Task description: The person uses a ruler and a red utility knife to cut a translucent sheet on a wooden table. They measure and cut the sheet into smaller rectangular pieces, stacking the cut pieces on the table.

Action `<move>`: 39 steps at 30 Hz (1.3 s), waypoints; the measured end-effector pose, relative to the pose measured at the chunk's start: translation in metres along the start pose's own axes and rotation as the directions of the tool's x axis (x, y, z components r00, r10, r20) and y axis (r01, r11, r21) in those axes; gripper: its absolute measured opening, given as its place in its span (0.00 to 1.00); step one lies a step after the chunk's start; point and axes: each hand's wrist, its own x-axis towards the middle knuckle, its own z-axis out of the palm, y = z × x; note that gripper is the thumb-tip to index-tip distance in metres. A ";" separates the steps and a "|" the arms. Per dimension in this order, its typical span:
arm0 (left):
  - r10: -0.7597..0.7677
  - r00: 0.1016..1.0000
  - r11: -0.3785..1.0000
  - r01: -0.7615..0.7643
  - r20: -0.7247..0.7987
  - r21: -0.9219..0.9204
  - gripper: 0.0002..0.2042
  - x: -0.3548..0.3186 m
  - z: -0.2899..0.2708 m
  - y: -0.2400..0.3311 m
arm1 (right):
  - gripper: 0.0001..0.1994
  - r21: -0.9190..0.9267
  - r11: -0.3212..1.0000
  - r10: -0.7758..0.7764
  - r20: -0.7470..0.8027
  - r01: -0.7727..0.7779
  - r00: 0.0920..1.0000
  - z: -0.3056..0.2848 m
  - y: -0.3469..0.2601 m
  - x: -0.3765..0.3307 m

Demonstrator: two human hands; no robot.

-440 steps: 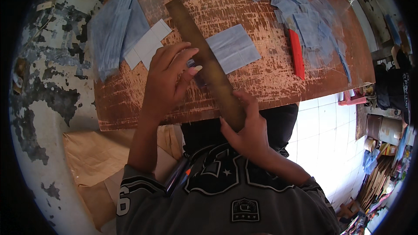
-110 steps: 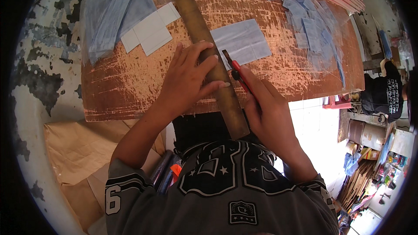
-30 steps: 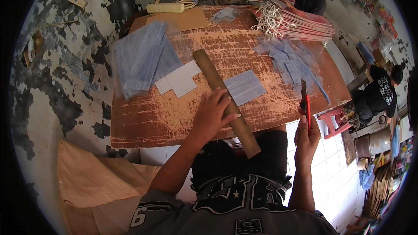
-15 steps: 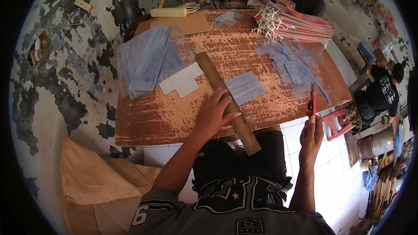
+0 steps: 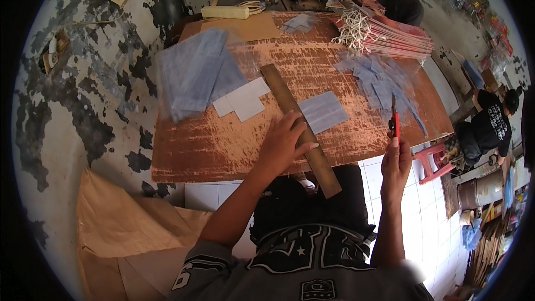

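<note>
My left hand [image 5: 283,144] holds a flat brown wooden ruler [image 5: 323,170] down on the table, fingers along its left edge and thumb across its top. The ruler lies slanted, its near end sticking out past the table edge. Just right of it is a bluish translucent plastic sheet [image 5: 324,112], one side against or under the ruler. In my right hand [image 5: 396,170] is a red cutter knife [image 5: 396,126], blade pointing up and away, near the table's front right edge. A white stepped card piece [image 5: 245,103] rests left of the ruler.
Blue plastic sheets [image 5: 192,72] are piled at left on the worn brown table [image 5: 223,159]; loose blue pieces [image 5: 373,81] lie at right. Behind them is a bundle with white cords [image 5: 384,36]. A power strip [image 5: 225,12] sits at the back. Two other people work nearby.
My right hand has brought the cutter knife a little to the left, toward the ruler. My left hand stays on the ruler; the whole view has shifted slightly.
</note>
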 end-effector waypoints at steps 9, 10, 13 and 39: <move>0.018 0.998 1.000 -0.017 -0.055 0.025 0.27 -0.003 0.007 -0.001 | 0.17 0.020 1.000 0.025 -0.049 -0.024 0.998 0.003 -0.004 -0.003; 0.017 0.998 0.999 -0.015 -0.058 0.029 0.27 -0.004 0.007 -0.001 | 0.17 0.020 0.999 0.032 -0.054 -0.031 0.998 0.002 -0.005 -0.004; 0.018 0.999 1.000 -0.017 -0.050 0.024 0.27 -0.002 0.007 -0.002 | 0.17 -0.022 0.999 0.022 -0.023 -0.023 0.999 -0.013 0.011 -0.002; 0.050 0.996 0.999 -0.049 -0.072 0.011 0.28 0.001 0.000 -0.001 | 0.17 -0.050 0.998 -0.039 0.013 0.040 0.999 -0.014 0.010 0.003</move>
